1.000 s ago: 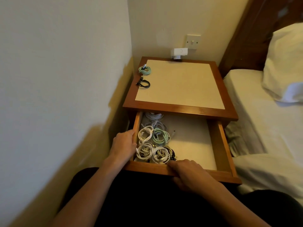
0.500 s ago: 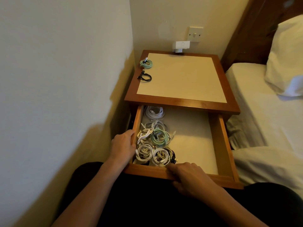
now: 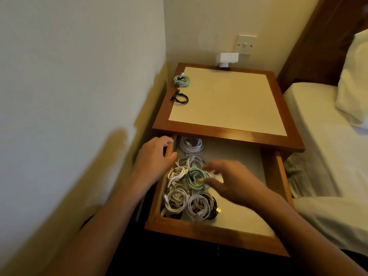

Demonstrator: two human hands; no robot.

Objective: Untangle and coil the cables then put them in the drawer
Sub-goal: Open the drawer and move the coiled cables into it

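The wooden drawer [image 3: 277, 182] of the bedside table stands pulled out. Several coiled cables lie along its left side: white coils [image 3: 177, 198], a pale lilac coil [image 3: 190, 144] at the back and a green coil [image 3: 196, 177] in the middle. My left hand [image 3: 154, 156] grips the drawer's left wall, fingers curled over its top edge. My right hand [image 3: 229, 180] hovers blurred over the drawer, fingers spread just right of the green coil and holding nothing. On the tabletop a green coiled cable [image 3: 181, 80] and a black coiled cable [image 3: 180, 98] lie near the left edge.
The bedside table [image 3: 225, 134] stands in a corner, with a wall close on the left. A white plug adapter [image 3: 229, 58] and a wall switch [image 3: 246, 43] are behind it. A bed [image 3: 328, 140] with a pillow lies to the right.
My right hand left the drawer's front edge and moved in over the cables. My left hand slid further back along the left wall. The drawer sits pulled out further.
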